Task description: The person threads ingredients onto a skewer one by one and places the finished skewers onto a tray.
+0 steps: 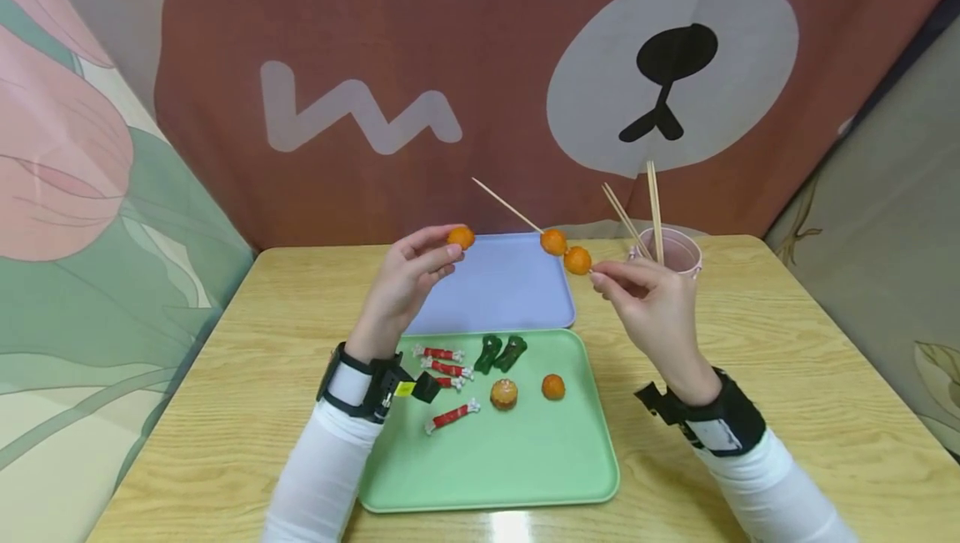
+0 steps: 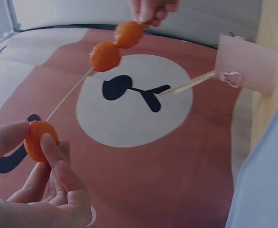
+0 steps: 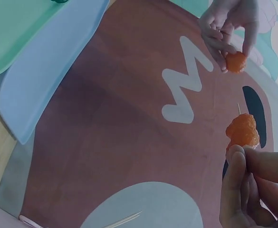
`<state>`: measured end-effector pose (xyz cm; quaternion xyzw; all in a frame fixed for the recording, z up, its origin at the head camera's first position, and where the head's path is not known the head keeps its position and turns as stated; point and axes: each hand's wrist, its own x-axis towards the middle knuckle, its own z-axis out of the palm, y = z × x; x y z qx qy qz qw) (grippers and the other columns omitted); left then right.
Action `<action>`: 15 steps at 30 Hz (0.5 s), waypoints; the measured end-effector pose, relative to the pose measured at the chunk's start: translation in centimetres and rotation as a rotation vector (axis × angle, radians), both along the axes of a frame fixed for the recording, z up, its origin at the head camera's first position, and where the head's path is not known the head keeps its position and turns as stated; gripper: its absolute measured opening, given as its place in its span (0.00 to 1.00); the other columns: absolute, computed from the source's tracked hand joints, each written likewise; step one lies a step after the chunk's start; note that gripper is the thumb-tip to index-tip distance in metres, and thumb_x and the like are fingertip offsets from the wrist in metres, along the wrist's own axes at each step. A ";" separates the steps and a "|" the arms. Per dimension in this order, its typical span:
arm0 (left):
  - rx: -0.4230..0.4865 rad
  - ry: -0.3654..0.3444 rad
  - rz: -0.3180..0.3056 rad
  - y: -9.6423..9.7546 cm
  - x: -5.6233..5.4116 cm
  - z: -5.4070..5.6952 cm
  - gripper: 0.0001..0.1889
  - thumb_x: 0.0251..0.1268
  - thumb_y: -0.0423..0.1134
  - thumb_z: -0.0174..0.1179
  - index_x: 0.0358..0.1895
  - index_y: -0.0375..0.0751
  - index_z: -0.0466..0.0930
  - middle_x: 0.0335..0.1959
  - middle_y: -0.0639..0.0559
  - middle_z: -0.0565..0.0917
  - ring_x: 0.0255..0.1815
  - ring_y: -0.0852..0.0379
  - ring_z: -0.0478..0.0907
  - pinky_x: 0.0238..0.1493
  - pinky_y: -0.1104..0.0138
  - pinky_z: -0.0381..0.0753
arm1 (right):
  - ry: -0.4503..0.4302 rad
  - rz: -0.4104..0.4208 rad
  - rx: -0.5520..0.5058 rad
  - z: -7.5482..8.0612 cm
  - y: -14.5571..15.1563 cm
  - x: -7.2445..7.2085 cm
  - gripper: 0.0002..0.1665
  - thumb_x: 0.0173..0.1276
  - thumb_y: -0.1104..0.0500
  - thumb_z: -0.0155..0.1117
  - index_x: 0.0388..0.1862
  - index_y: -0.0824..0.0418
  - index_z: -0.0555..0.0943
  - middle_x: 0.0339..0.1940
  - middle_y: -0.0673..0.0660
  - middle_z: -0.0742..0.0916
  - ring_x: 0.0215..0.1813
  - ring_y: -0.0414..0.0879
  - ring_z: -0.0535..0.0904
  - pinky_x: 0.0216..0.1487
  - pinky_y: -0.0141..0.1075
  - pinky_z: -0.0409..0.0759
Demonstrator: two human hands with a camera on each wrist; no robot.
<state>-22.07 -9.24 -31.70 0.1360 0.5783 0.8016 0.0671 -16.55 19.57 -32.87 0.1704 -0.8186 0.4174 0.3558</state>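
My left hand pinches a small round orange ball between thumb and fingers, raised over the blue tray. Opposite it, my right hand pinches the lower end of a thin wooden skewer. Two glossy orange balls are threaded on that skewer, close to the right fingertips. Its bare upper end points up and left in the head view. In the head view the tip stands a little apart from the left hand's ball. Right fingers hide the skewer's lower end in the right wrist view.
A green tray holds red-wrapped candy shapes, dark green pieces, a brown cake-like piece and an orange ball. Behind it lies a blue tray. A pink bucket with several skewers stands at the back right.
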 end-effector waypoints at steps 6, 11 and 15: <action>0.124 -0.027 -0.002 0.1 0.0 0.8 0.14 0.66 0.29 0.55 0.54 0.40 0.78 0.51 0.47 0.77 0.43 0.54 0.78 0.47 0.69 0.78 | 0.009 -0.002 -0.015 0.2 0.0 0.1 0.06 0.53 0.69 0.72 0.32 0.67 0.88 0.26 0.60 0.88 0.27 0.29 0.79 0.30 0.17 0.75; 0.145 -0.026 -0.005 0.2 0.0 1.1 0.16 0.65 0.30 0.56 0.56 0.39 0.76 0.52 0.47 0.77 0.44 0.54 0.77 0.49 0.67 0.76 | 0.005 -0.010 -0.028 0.3 0.1 0.1 0.06 0.52 0.69 0.73 0.32 0.67 0.88 0.26 0.60 0.87 0.28 0.24 0.77 0.31 0.16 0.75; 0.213 -0.041 -0.073 0.2 -0.2 1.0 0.17 0.67 0.29 0.52 0.58 0.40 0.75 0.52 0.48 0.75 0.45 0.54 0.75 0.47 0.68 0.74 | 0.011 -0.015 -0.008 0.4 0.2 0.0 0.06 0.53 0.68 0.72 0.32 0.67 0.88 0.25 0.59 0.87 0.28 0.22 0.77 0.31 0.16 0.75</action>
